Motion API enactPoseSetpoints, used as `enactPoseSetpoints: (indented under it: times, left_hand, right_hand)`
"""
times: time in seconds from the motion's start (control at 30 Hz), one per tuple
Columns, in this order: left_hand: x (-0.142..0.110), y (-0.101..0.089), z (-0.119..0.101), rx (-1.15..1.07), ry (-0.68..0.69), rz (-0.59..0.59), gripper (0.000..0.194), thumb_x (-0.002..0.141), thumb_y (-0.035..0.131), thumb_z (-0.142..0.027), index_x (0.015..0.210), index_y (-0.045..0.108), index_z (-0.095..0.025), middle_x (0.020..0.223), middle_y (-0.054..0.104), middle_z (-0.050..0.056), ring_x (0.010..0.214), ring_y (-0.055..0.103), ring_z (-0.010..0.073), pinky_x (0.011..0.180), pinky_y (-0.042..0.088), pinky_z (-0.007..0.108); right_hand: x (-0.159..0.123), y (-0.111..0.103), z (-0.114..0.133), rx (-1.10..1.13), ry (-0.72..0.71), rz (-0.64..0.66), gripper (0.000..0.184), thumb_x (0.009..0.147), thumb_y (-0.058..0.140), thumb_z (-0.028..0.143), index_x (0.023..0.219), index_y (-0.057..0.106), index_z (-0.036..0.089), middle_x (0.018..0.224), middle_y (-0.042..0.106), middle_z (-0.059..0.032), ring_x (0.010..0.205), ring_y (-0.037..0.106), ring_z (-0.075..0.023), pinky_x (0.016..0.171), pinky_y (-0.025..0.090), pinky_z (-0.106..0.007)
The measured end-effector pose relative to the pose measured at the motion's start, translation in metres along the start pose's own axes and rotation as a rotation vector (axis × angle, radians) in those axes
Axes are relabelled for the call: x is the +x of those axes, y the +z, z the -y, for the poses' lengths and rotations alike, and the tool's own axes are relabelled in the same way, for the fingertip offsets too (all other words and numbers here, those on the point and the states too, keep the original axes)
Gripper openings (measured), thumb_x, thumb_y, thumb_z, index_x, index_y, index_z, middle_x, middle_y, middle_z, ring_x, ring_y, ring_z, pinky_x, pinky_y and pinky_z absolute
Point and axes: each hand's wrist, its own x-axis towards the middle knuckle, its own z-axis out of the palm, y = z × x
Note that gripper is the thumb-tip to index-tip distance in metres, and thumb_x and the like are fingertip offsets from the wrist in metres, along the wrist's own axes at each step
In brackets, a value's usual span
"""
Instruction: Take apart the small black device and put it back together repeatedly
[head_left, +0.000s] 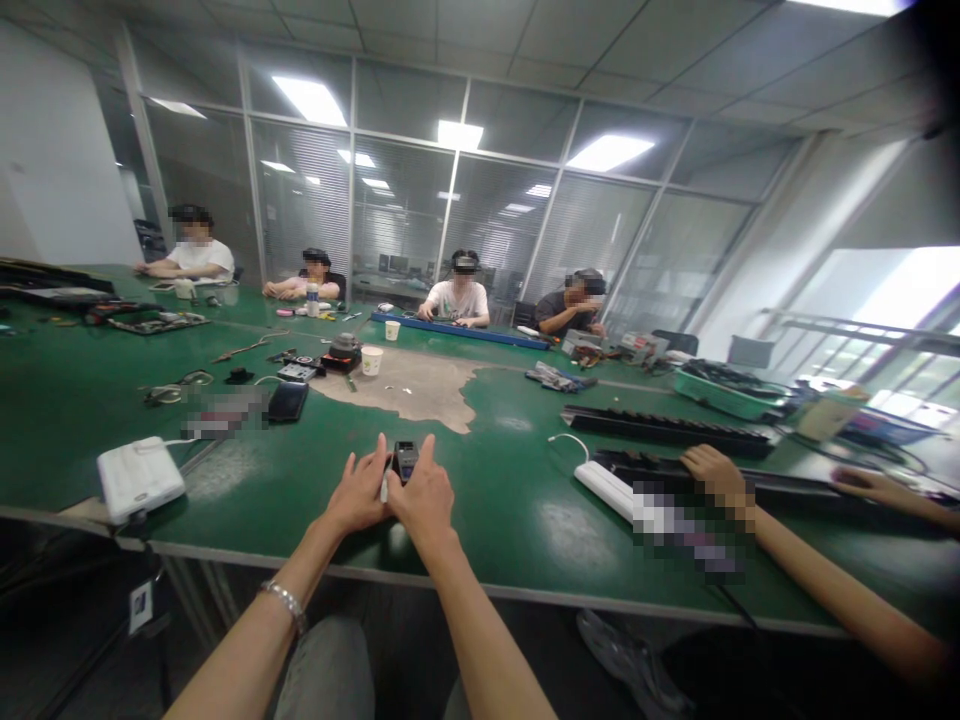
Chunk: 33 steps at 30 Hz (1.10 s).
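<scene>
A small dark box-shaped device with a lighter patch on top stands between my hands, just above the green table. My left hand is at its left side, index finger stretched forward and other fingers partly spread. On the right side, my right hand presses against it, thumb bent inward and index finger pointing forward. A thin pale piece shows between the thumbs; its kind cannot be made out. The lower part of the device is hidden by my hands.
A white power box and a black phone lie to the left. Paper cups stand ahead. At right, a co-worker's hand rests by long black rails and a white strip. Several people sit opposite.
</scene>
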Motion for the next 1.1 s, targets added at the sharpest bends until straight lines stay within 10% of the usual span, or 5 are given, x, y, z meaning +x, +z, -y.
enactPoseSetpoints:
  times: [0.4,0.63,1.1]
  left_hand:
    - [0.004,0.004,0.005,0.029,-0.031,0.011,0.115,0.074,0.059,-0.064,0.149,-0.012,-0.014,0.151,0.030,0.016,0.140,0.026,0.0312,0.114,0.008,0.054]
    - [0.006,0.009,0.007,0.148,-0.020,0.035,0.096,0.078,0.044,-0.078,0.149,0.021,-0.018,0.154,0.026,0.013,0.141,0.022,0.0312,0.114,0.008,0.054]
    - [0.006,0.007,0.006,0.181,-0.003,0.068,0.087,0.084,0.035,-0.076,0.150,0.019,-0.023,0.155,0.026,0.007,0.141,0.021,0.0319,0.113,0.008,0.057]
  right_hand:
    - [0.014,-0.022,0.003,0.118,0.033,-0.154,0.083,0.086,0.053,0.040,0.148,0.013,0.002,0.100,0.067,-0.0182,0.093,0.065,-0.0274,0.080,0.046,-0.033]
    - [0.010,-0.025,-0.057,0.132,0.101,-0.249,0.080,0.085,0.055,0.035,0.148,0.018,0.003,0.106,0.066,-0.0181,0.099,0.063,-0.0272,0.084,0.045,-0.033]
    - [-0.009,0.003,-0.094,0.009,0.026,-0.292,0.085,0.085,0.057,0.044,0.147,0.020,-0.001,0.126,0.053,-0.0242,0.111,0.052,-0.0317,0.093,0.041,-0.039]
